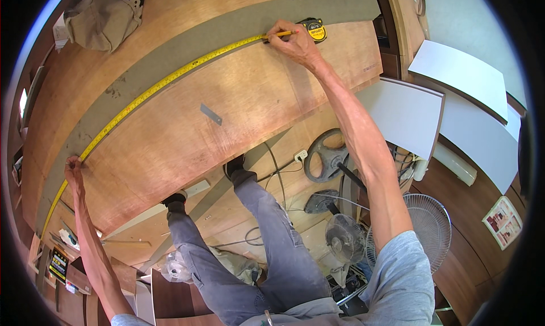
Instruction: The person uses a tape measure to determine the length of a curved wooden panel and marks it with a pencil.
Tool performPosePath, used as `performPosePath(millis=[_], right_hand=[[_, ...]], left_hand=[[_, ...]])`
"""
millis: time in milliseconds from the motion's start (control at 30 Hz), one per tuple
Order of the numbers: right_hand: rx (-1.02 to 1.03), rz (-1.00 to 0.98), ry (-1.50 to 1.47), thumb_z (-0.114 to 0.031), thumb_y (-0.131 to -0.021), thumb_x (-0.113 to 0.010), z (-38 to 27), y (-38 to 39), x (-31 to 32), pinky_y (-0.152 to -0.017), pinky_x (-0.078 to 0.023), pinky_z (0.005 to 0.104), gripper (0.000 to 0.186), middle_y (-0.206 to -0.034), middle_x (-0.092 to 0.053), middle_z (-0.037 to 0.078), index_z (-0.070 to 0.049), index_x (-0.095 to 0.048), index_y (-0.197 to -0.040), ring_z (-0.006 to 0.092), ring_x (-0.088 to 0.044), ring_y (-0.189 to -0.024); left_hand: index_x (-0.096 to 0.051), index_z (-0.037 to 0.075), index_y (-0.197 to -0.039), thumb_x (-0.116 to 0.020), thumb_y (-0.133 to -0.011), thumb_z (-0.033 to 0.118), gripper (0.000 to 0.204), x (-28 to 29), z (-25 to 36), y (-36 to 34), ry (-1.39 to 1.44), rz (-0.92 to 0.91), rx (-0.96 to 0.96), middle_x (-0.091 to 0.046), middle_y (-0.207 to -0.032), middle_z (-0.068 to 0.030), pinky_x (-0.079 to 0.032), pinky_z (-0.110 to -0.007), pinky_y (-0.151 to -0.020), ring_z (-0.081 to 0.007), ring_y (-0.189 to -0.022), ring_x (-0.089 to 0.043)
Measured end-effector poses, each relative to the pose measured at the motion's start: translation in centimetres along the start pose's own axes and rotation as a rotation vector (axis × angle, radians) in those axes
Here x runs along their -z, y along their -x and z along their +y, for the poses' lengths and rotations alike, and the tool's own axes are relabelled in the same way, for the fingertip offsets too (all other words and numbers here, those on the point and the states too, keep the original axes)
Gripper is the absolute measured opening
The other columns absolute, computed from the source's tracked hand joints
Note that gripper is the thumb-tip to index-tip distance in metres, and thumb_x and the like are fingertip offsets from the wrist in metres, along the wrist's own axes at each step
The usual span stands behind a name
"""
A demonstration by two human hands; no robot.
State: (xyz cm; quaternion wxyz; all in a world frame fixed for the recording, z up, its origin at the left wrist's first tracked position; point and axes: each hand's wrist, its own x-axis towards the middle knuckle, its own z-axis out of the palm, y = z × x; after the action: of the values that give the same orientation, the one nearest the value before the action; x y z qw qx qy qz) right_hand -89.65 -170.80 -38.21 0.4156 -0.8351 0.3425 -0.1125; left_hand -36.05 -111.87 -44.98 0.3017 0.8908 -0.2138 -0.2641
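A long grey strip [210, 28] lies across a plywood sheet [164, 139]. Along the strip's near edge runs the extended yellow blade of a tape measure [170, 78]; its black-and-yellow case [315, 31] rests at the right, just beyond my right hand. My right hand [296, 47] is closed around a yellow pencil [285, 34], its tip side by the blade. At the far left, the fingers of my left hand [74, 168] pinch the blade against the strip's edge. A small grey metal plate [211, 114] lies on the plywood between my hands.
A crumpled beige cloth bag [105, 19] sits at the back left. White panels [403, 107] are stacked at the right. Below the sheet are a fan [426, 226], a round dark base [326, 156], cables and a socket [301, 155]. My feet stand at the sheet's near edge.
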Motion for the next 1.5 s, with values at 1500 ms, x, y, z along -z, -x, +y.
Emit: performPosePath(millis=[1500], right_hand=[[0.202,0.006,0.733,-0.022,-0.097,-0.053,7.9,-0.8,3.0,-0.1,-0.04,0.0415,0.029,-0.123,-0.059,0.019,-0.003,-0.061,-0.117,0.0362,-0.051,-0.119]], left_hand=[[-0.064,0.004,-0.081,-0.065,-0.078,0.001,0.005,-1.3,5.7,3.2,-0.057,0.216,0.024,-0.061,-0.08,-0.0164,-0.049,-0.038,-0.067,-0.0272,-0.075,-0.062]])
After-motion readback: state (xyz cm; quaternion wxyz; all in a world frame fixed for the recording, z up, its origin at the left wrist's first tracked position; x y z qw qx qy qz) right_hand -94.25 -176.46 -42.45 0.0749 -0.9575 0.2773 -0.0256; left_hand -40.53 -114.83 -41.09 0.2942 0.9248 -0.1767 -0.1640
